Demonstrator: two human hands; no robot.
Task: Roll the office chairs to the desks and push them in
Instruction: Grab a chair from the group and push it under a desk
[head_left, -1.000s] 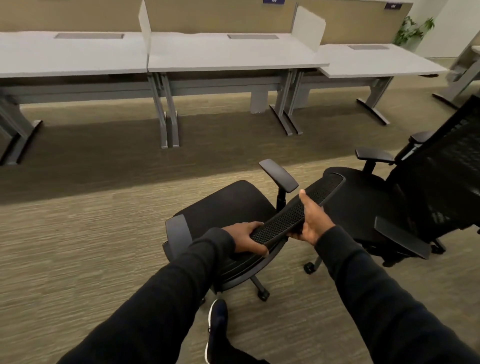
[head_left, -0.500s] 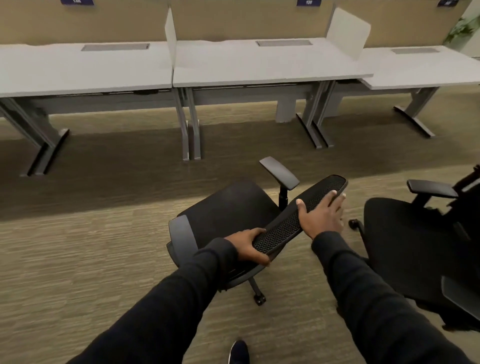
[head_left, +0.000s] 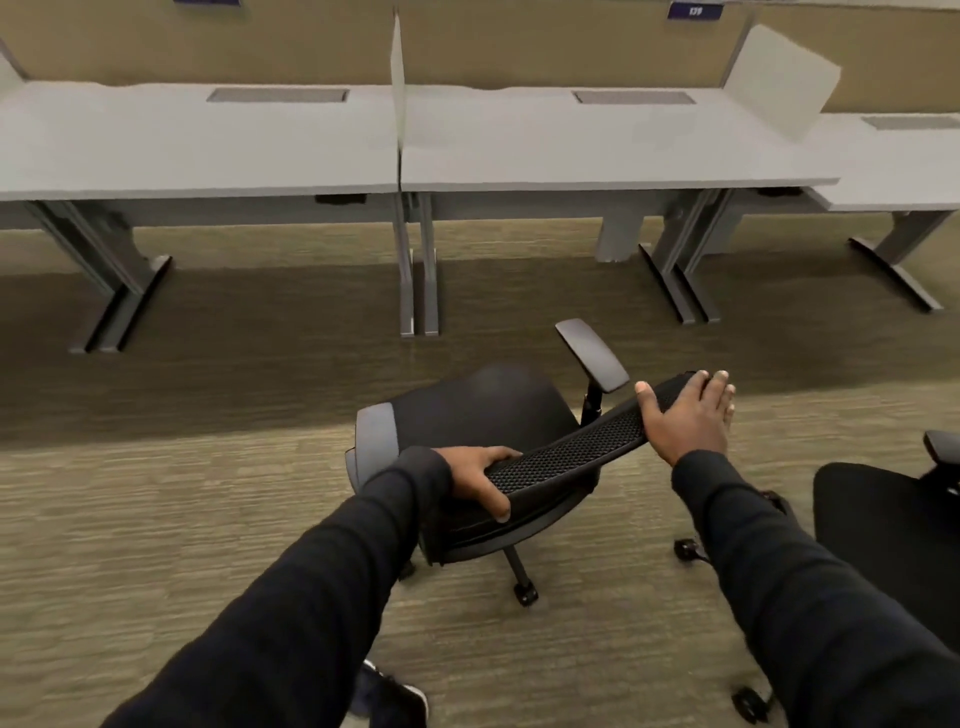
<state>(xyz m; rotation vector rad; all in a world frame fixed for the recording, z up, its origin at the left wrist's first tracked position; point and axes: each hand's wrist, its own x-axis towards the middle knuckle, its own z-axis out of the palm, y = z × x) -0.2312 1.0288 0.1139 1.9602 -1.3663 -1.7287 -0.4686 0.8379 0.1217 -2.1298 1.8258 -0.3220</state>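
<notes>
While gripping the top rail of a black mesh-backed office chair (head_left: 483, 415), left hand (head_left: 475, 480) wrapped over the rail's near end, fingers (head_left: 501, 457) curled on top, thumb underneath, clamped on the rail. Right hand (head_left: 685, 415) laid flat on the rail's far end, fingers (head_left: 719, 387) extended and slightly spread, not curled round it. Beyond the fingertips: seat, two armrests, then bare carpet (head_left: 156, 519), then a row of white desks (head_left: 571, 140) with divider panels (head_left: 779, 78); chair well apart from the desks. Right of the right-hand fingers, a second black chair (head_left: 883, 519), partly cut off. Below the left sleeve, a shoe (head_left: 400, 701).
</notes>
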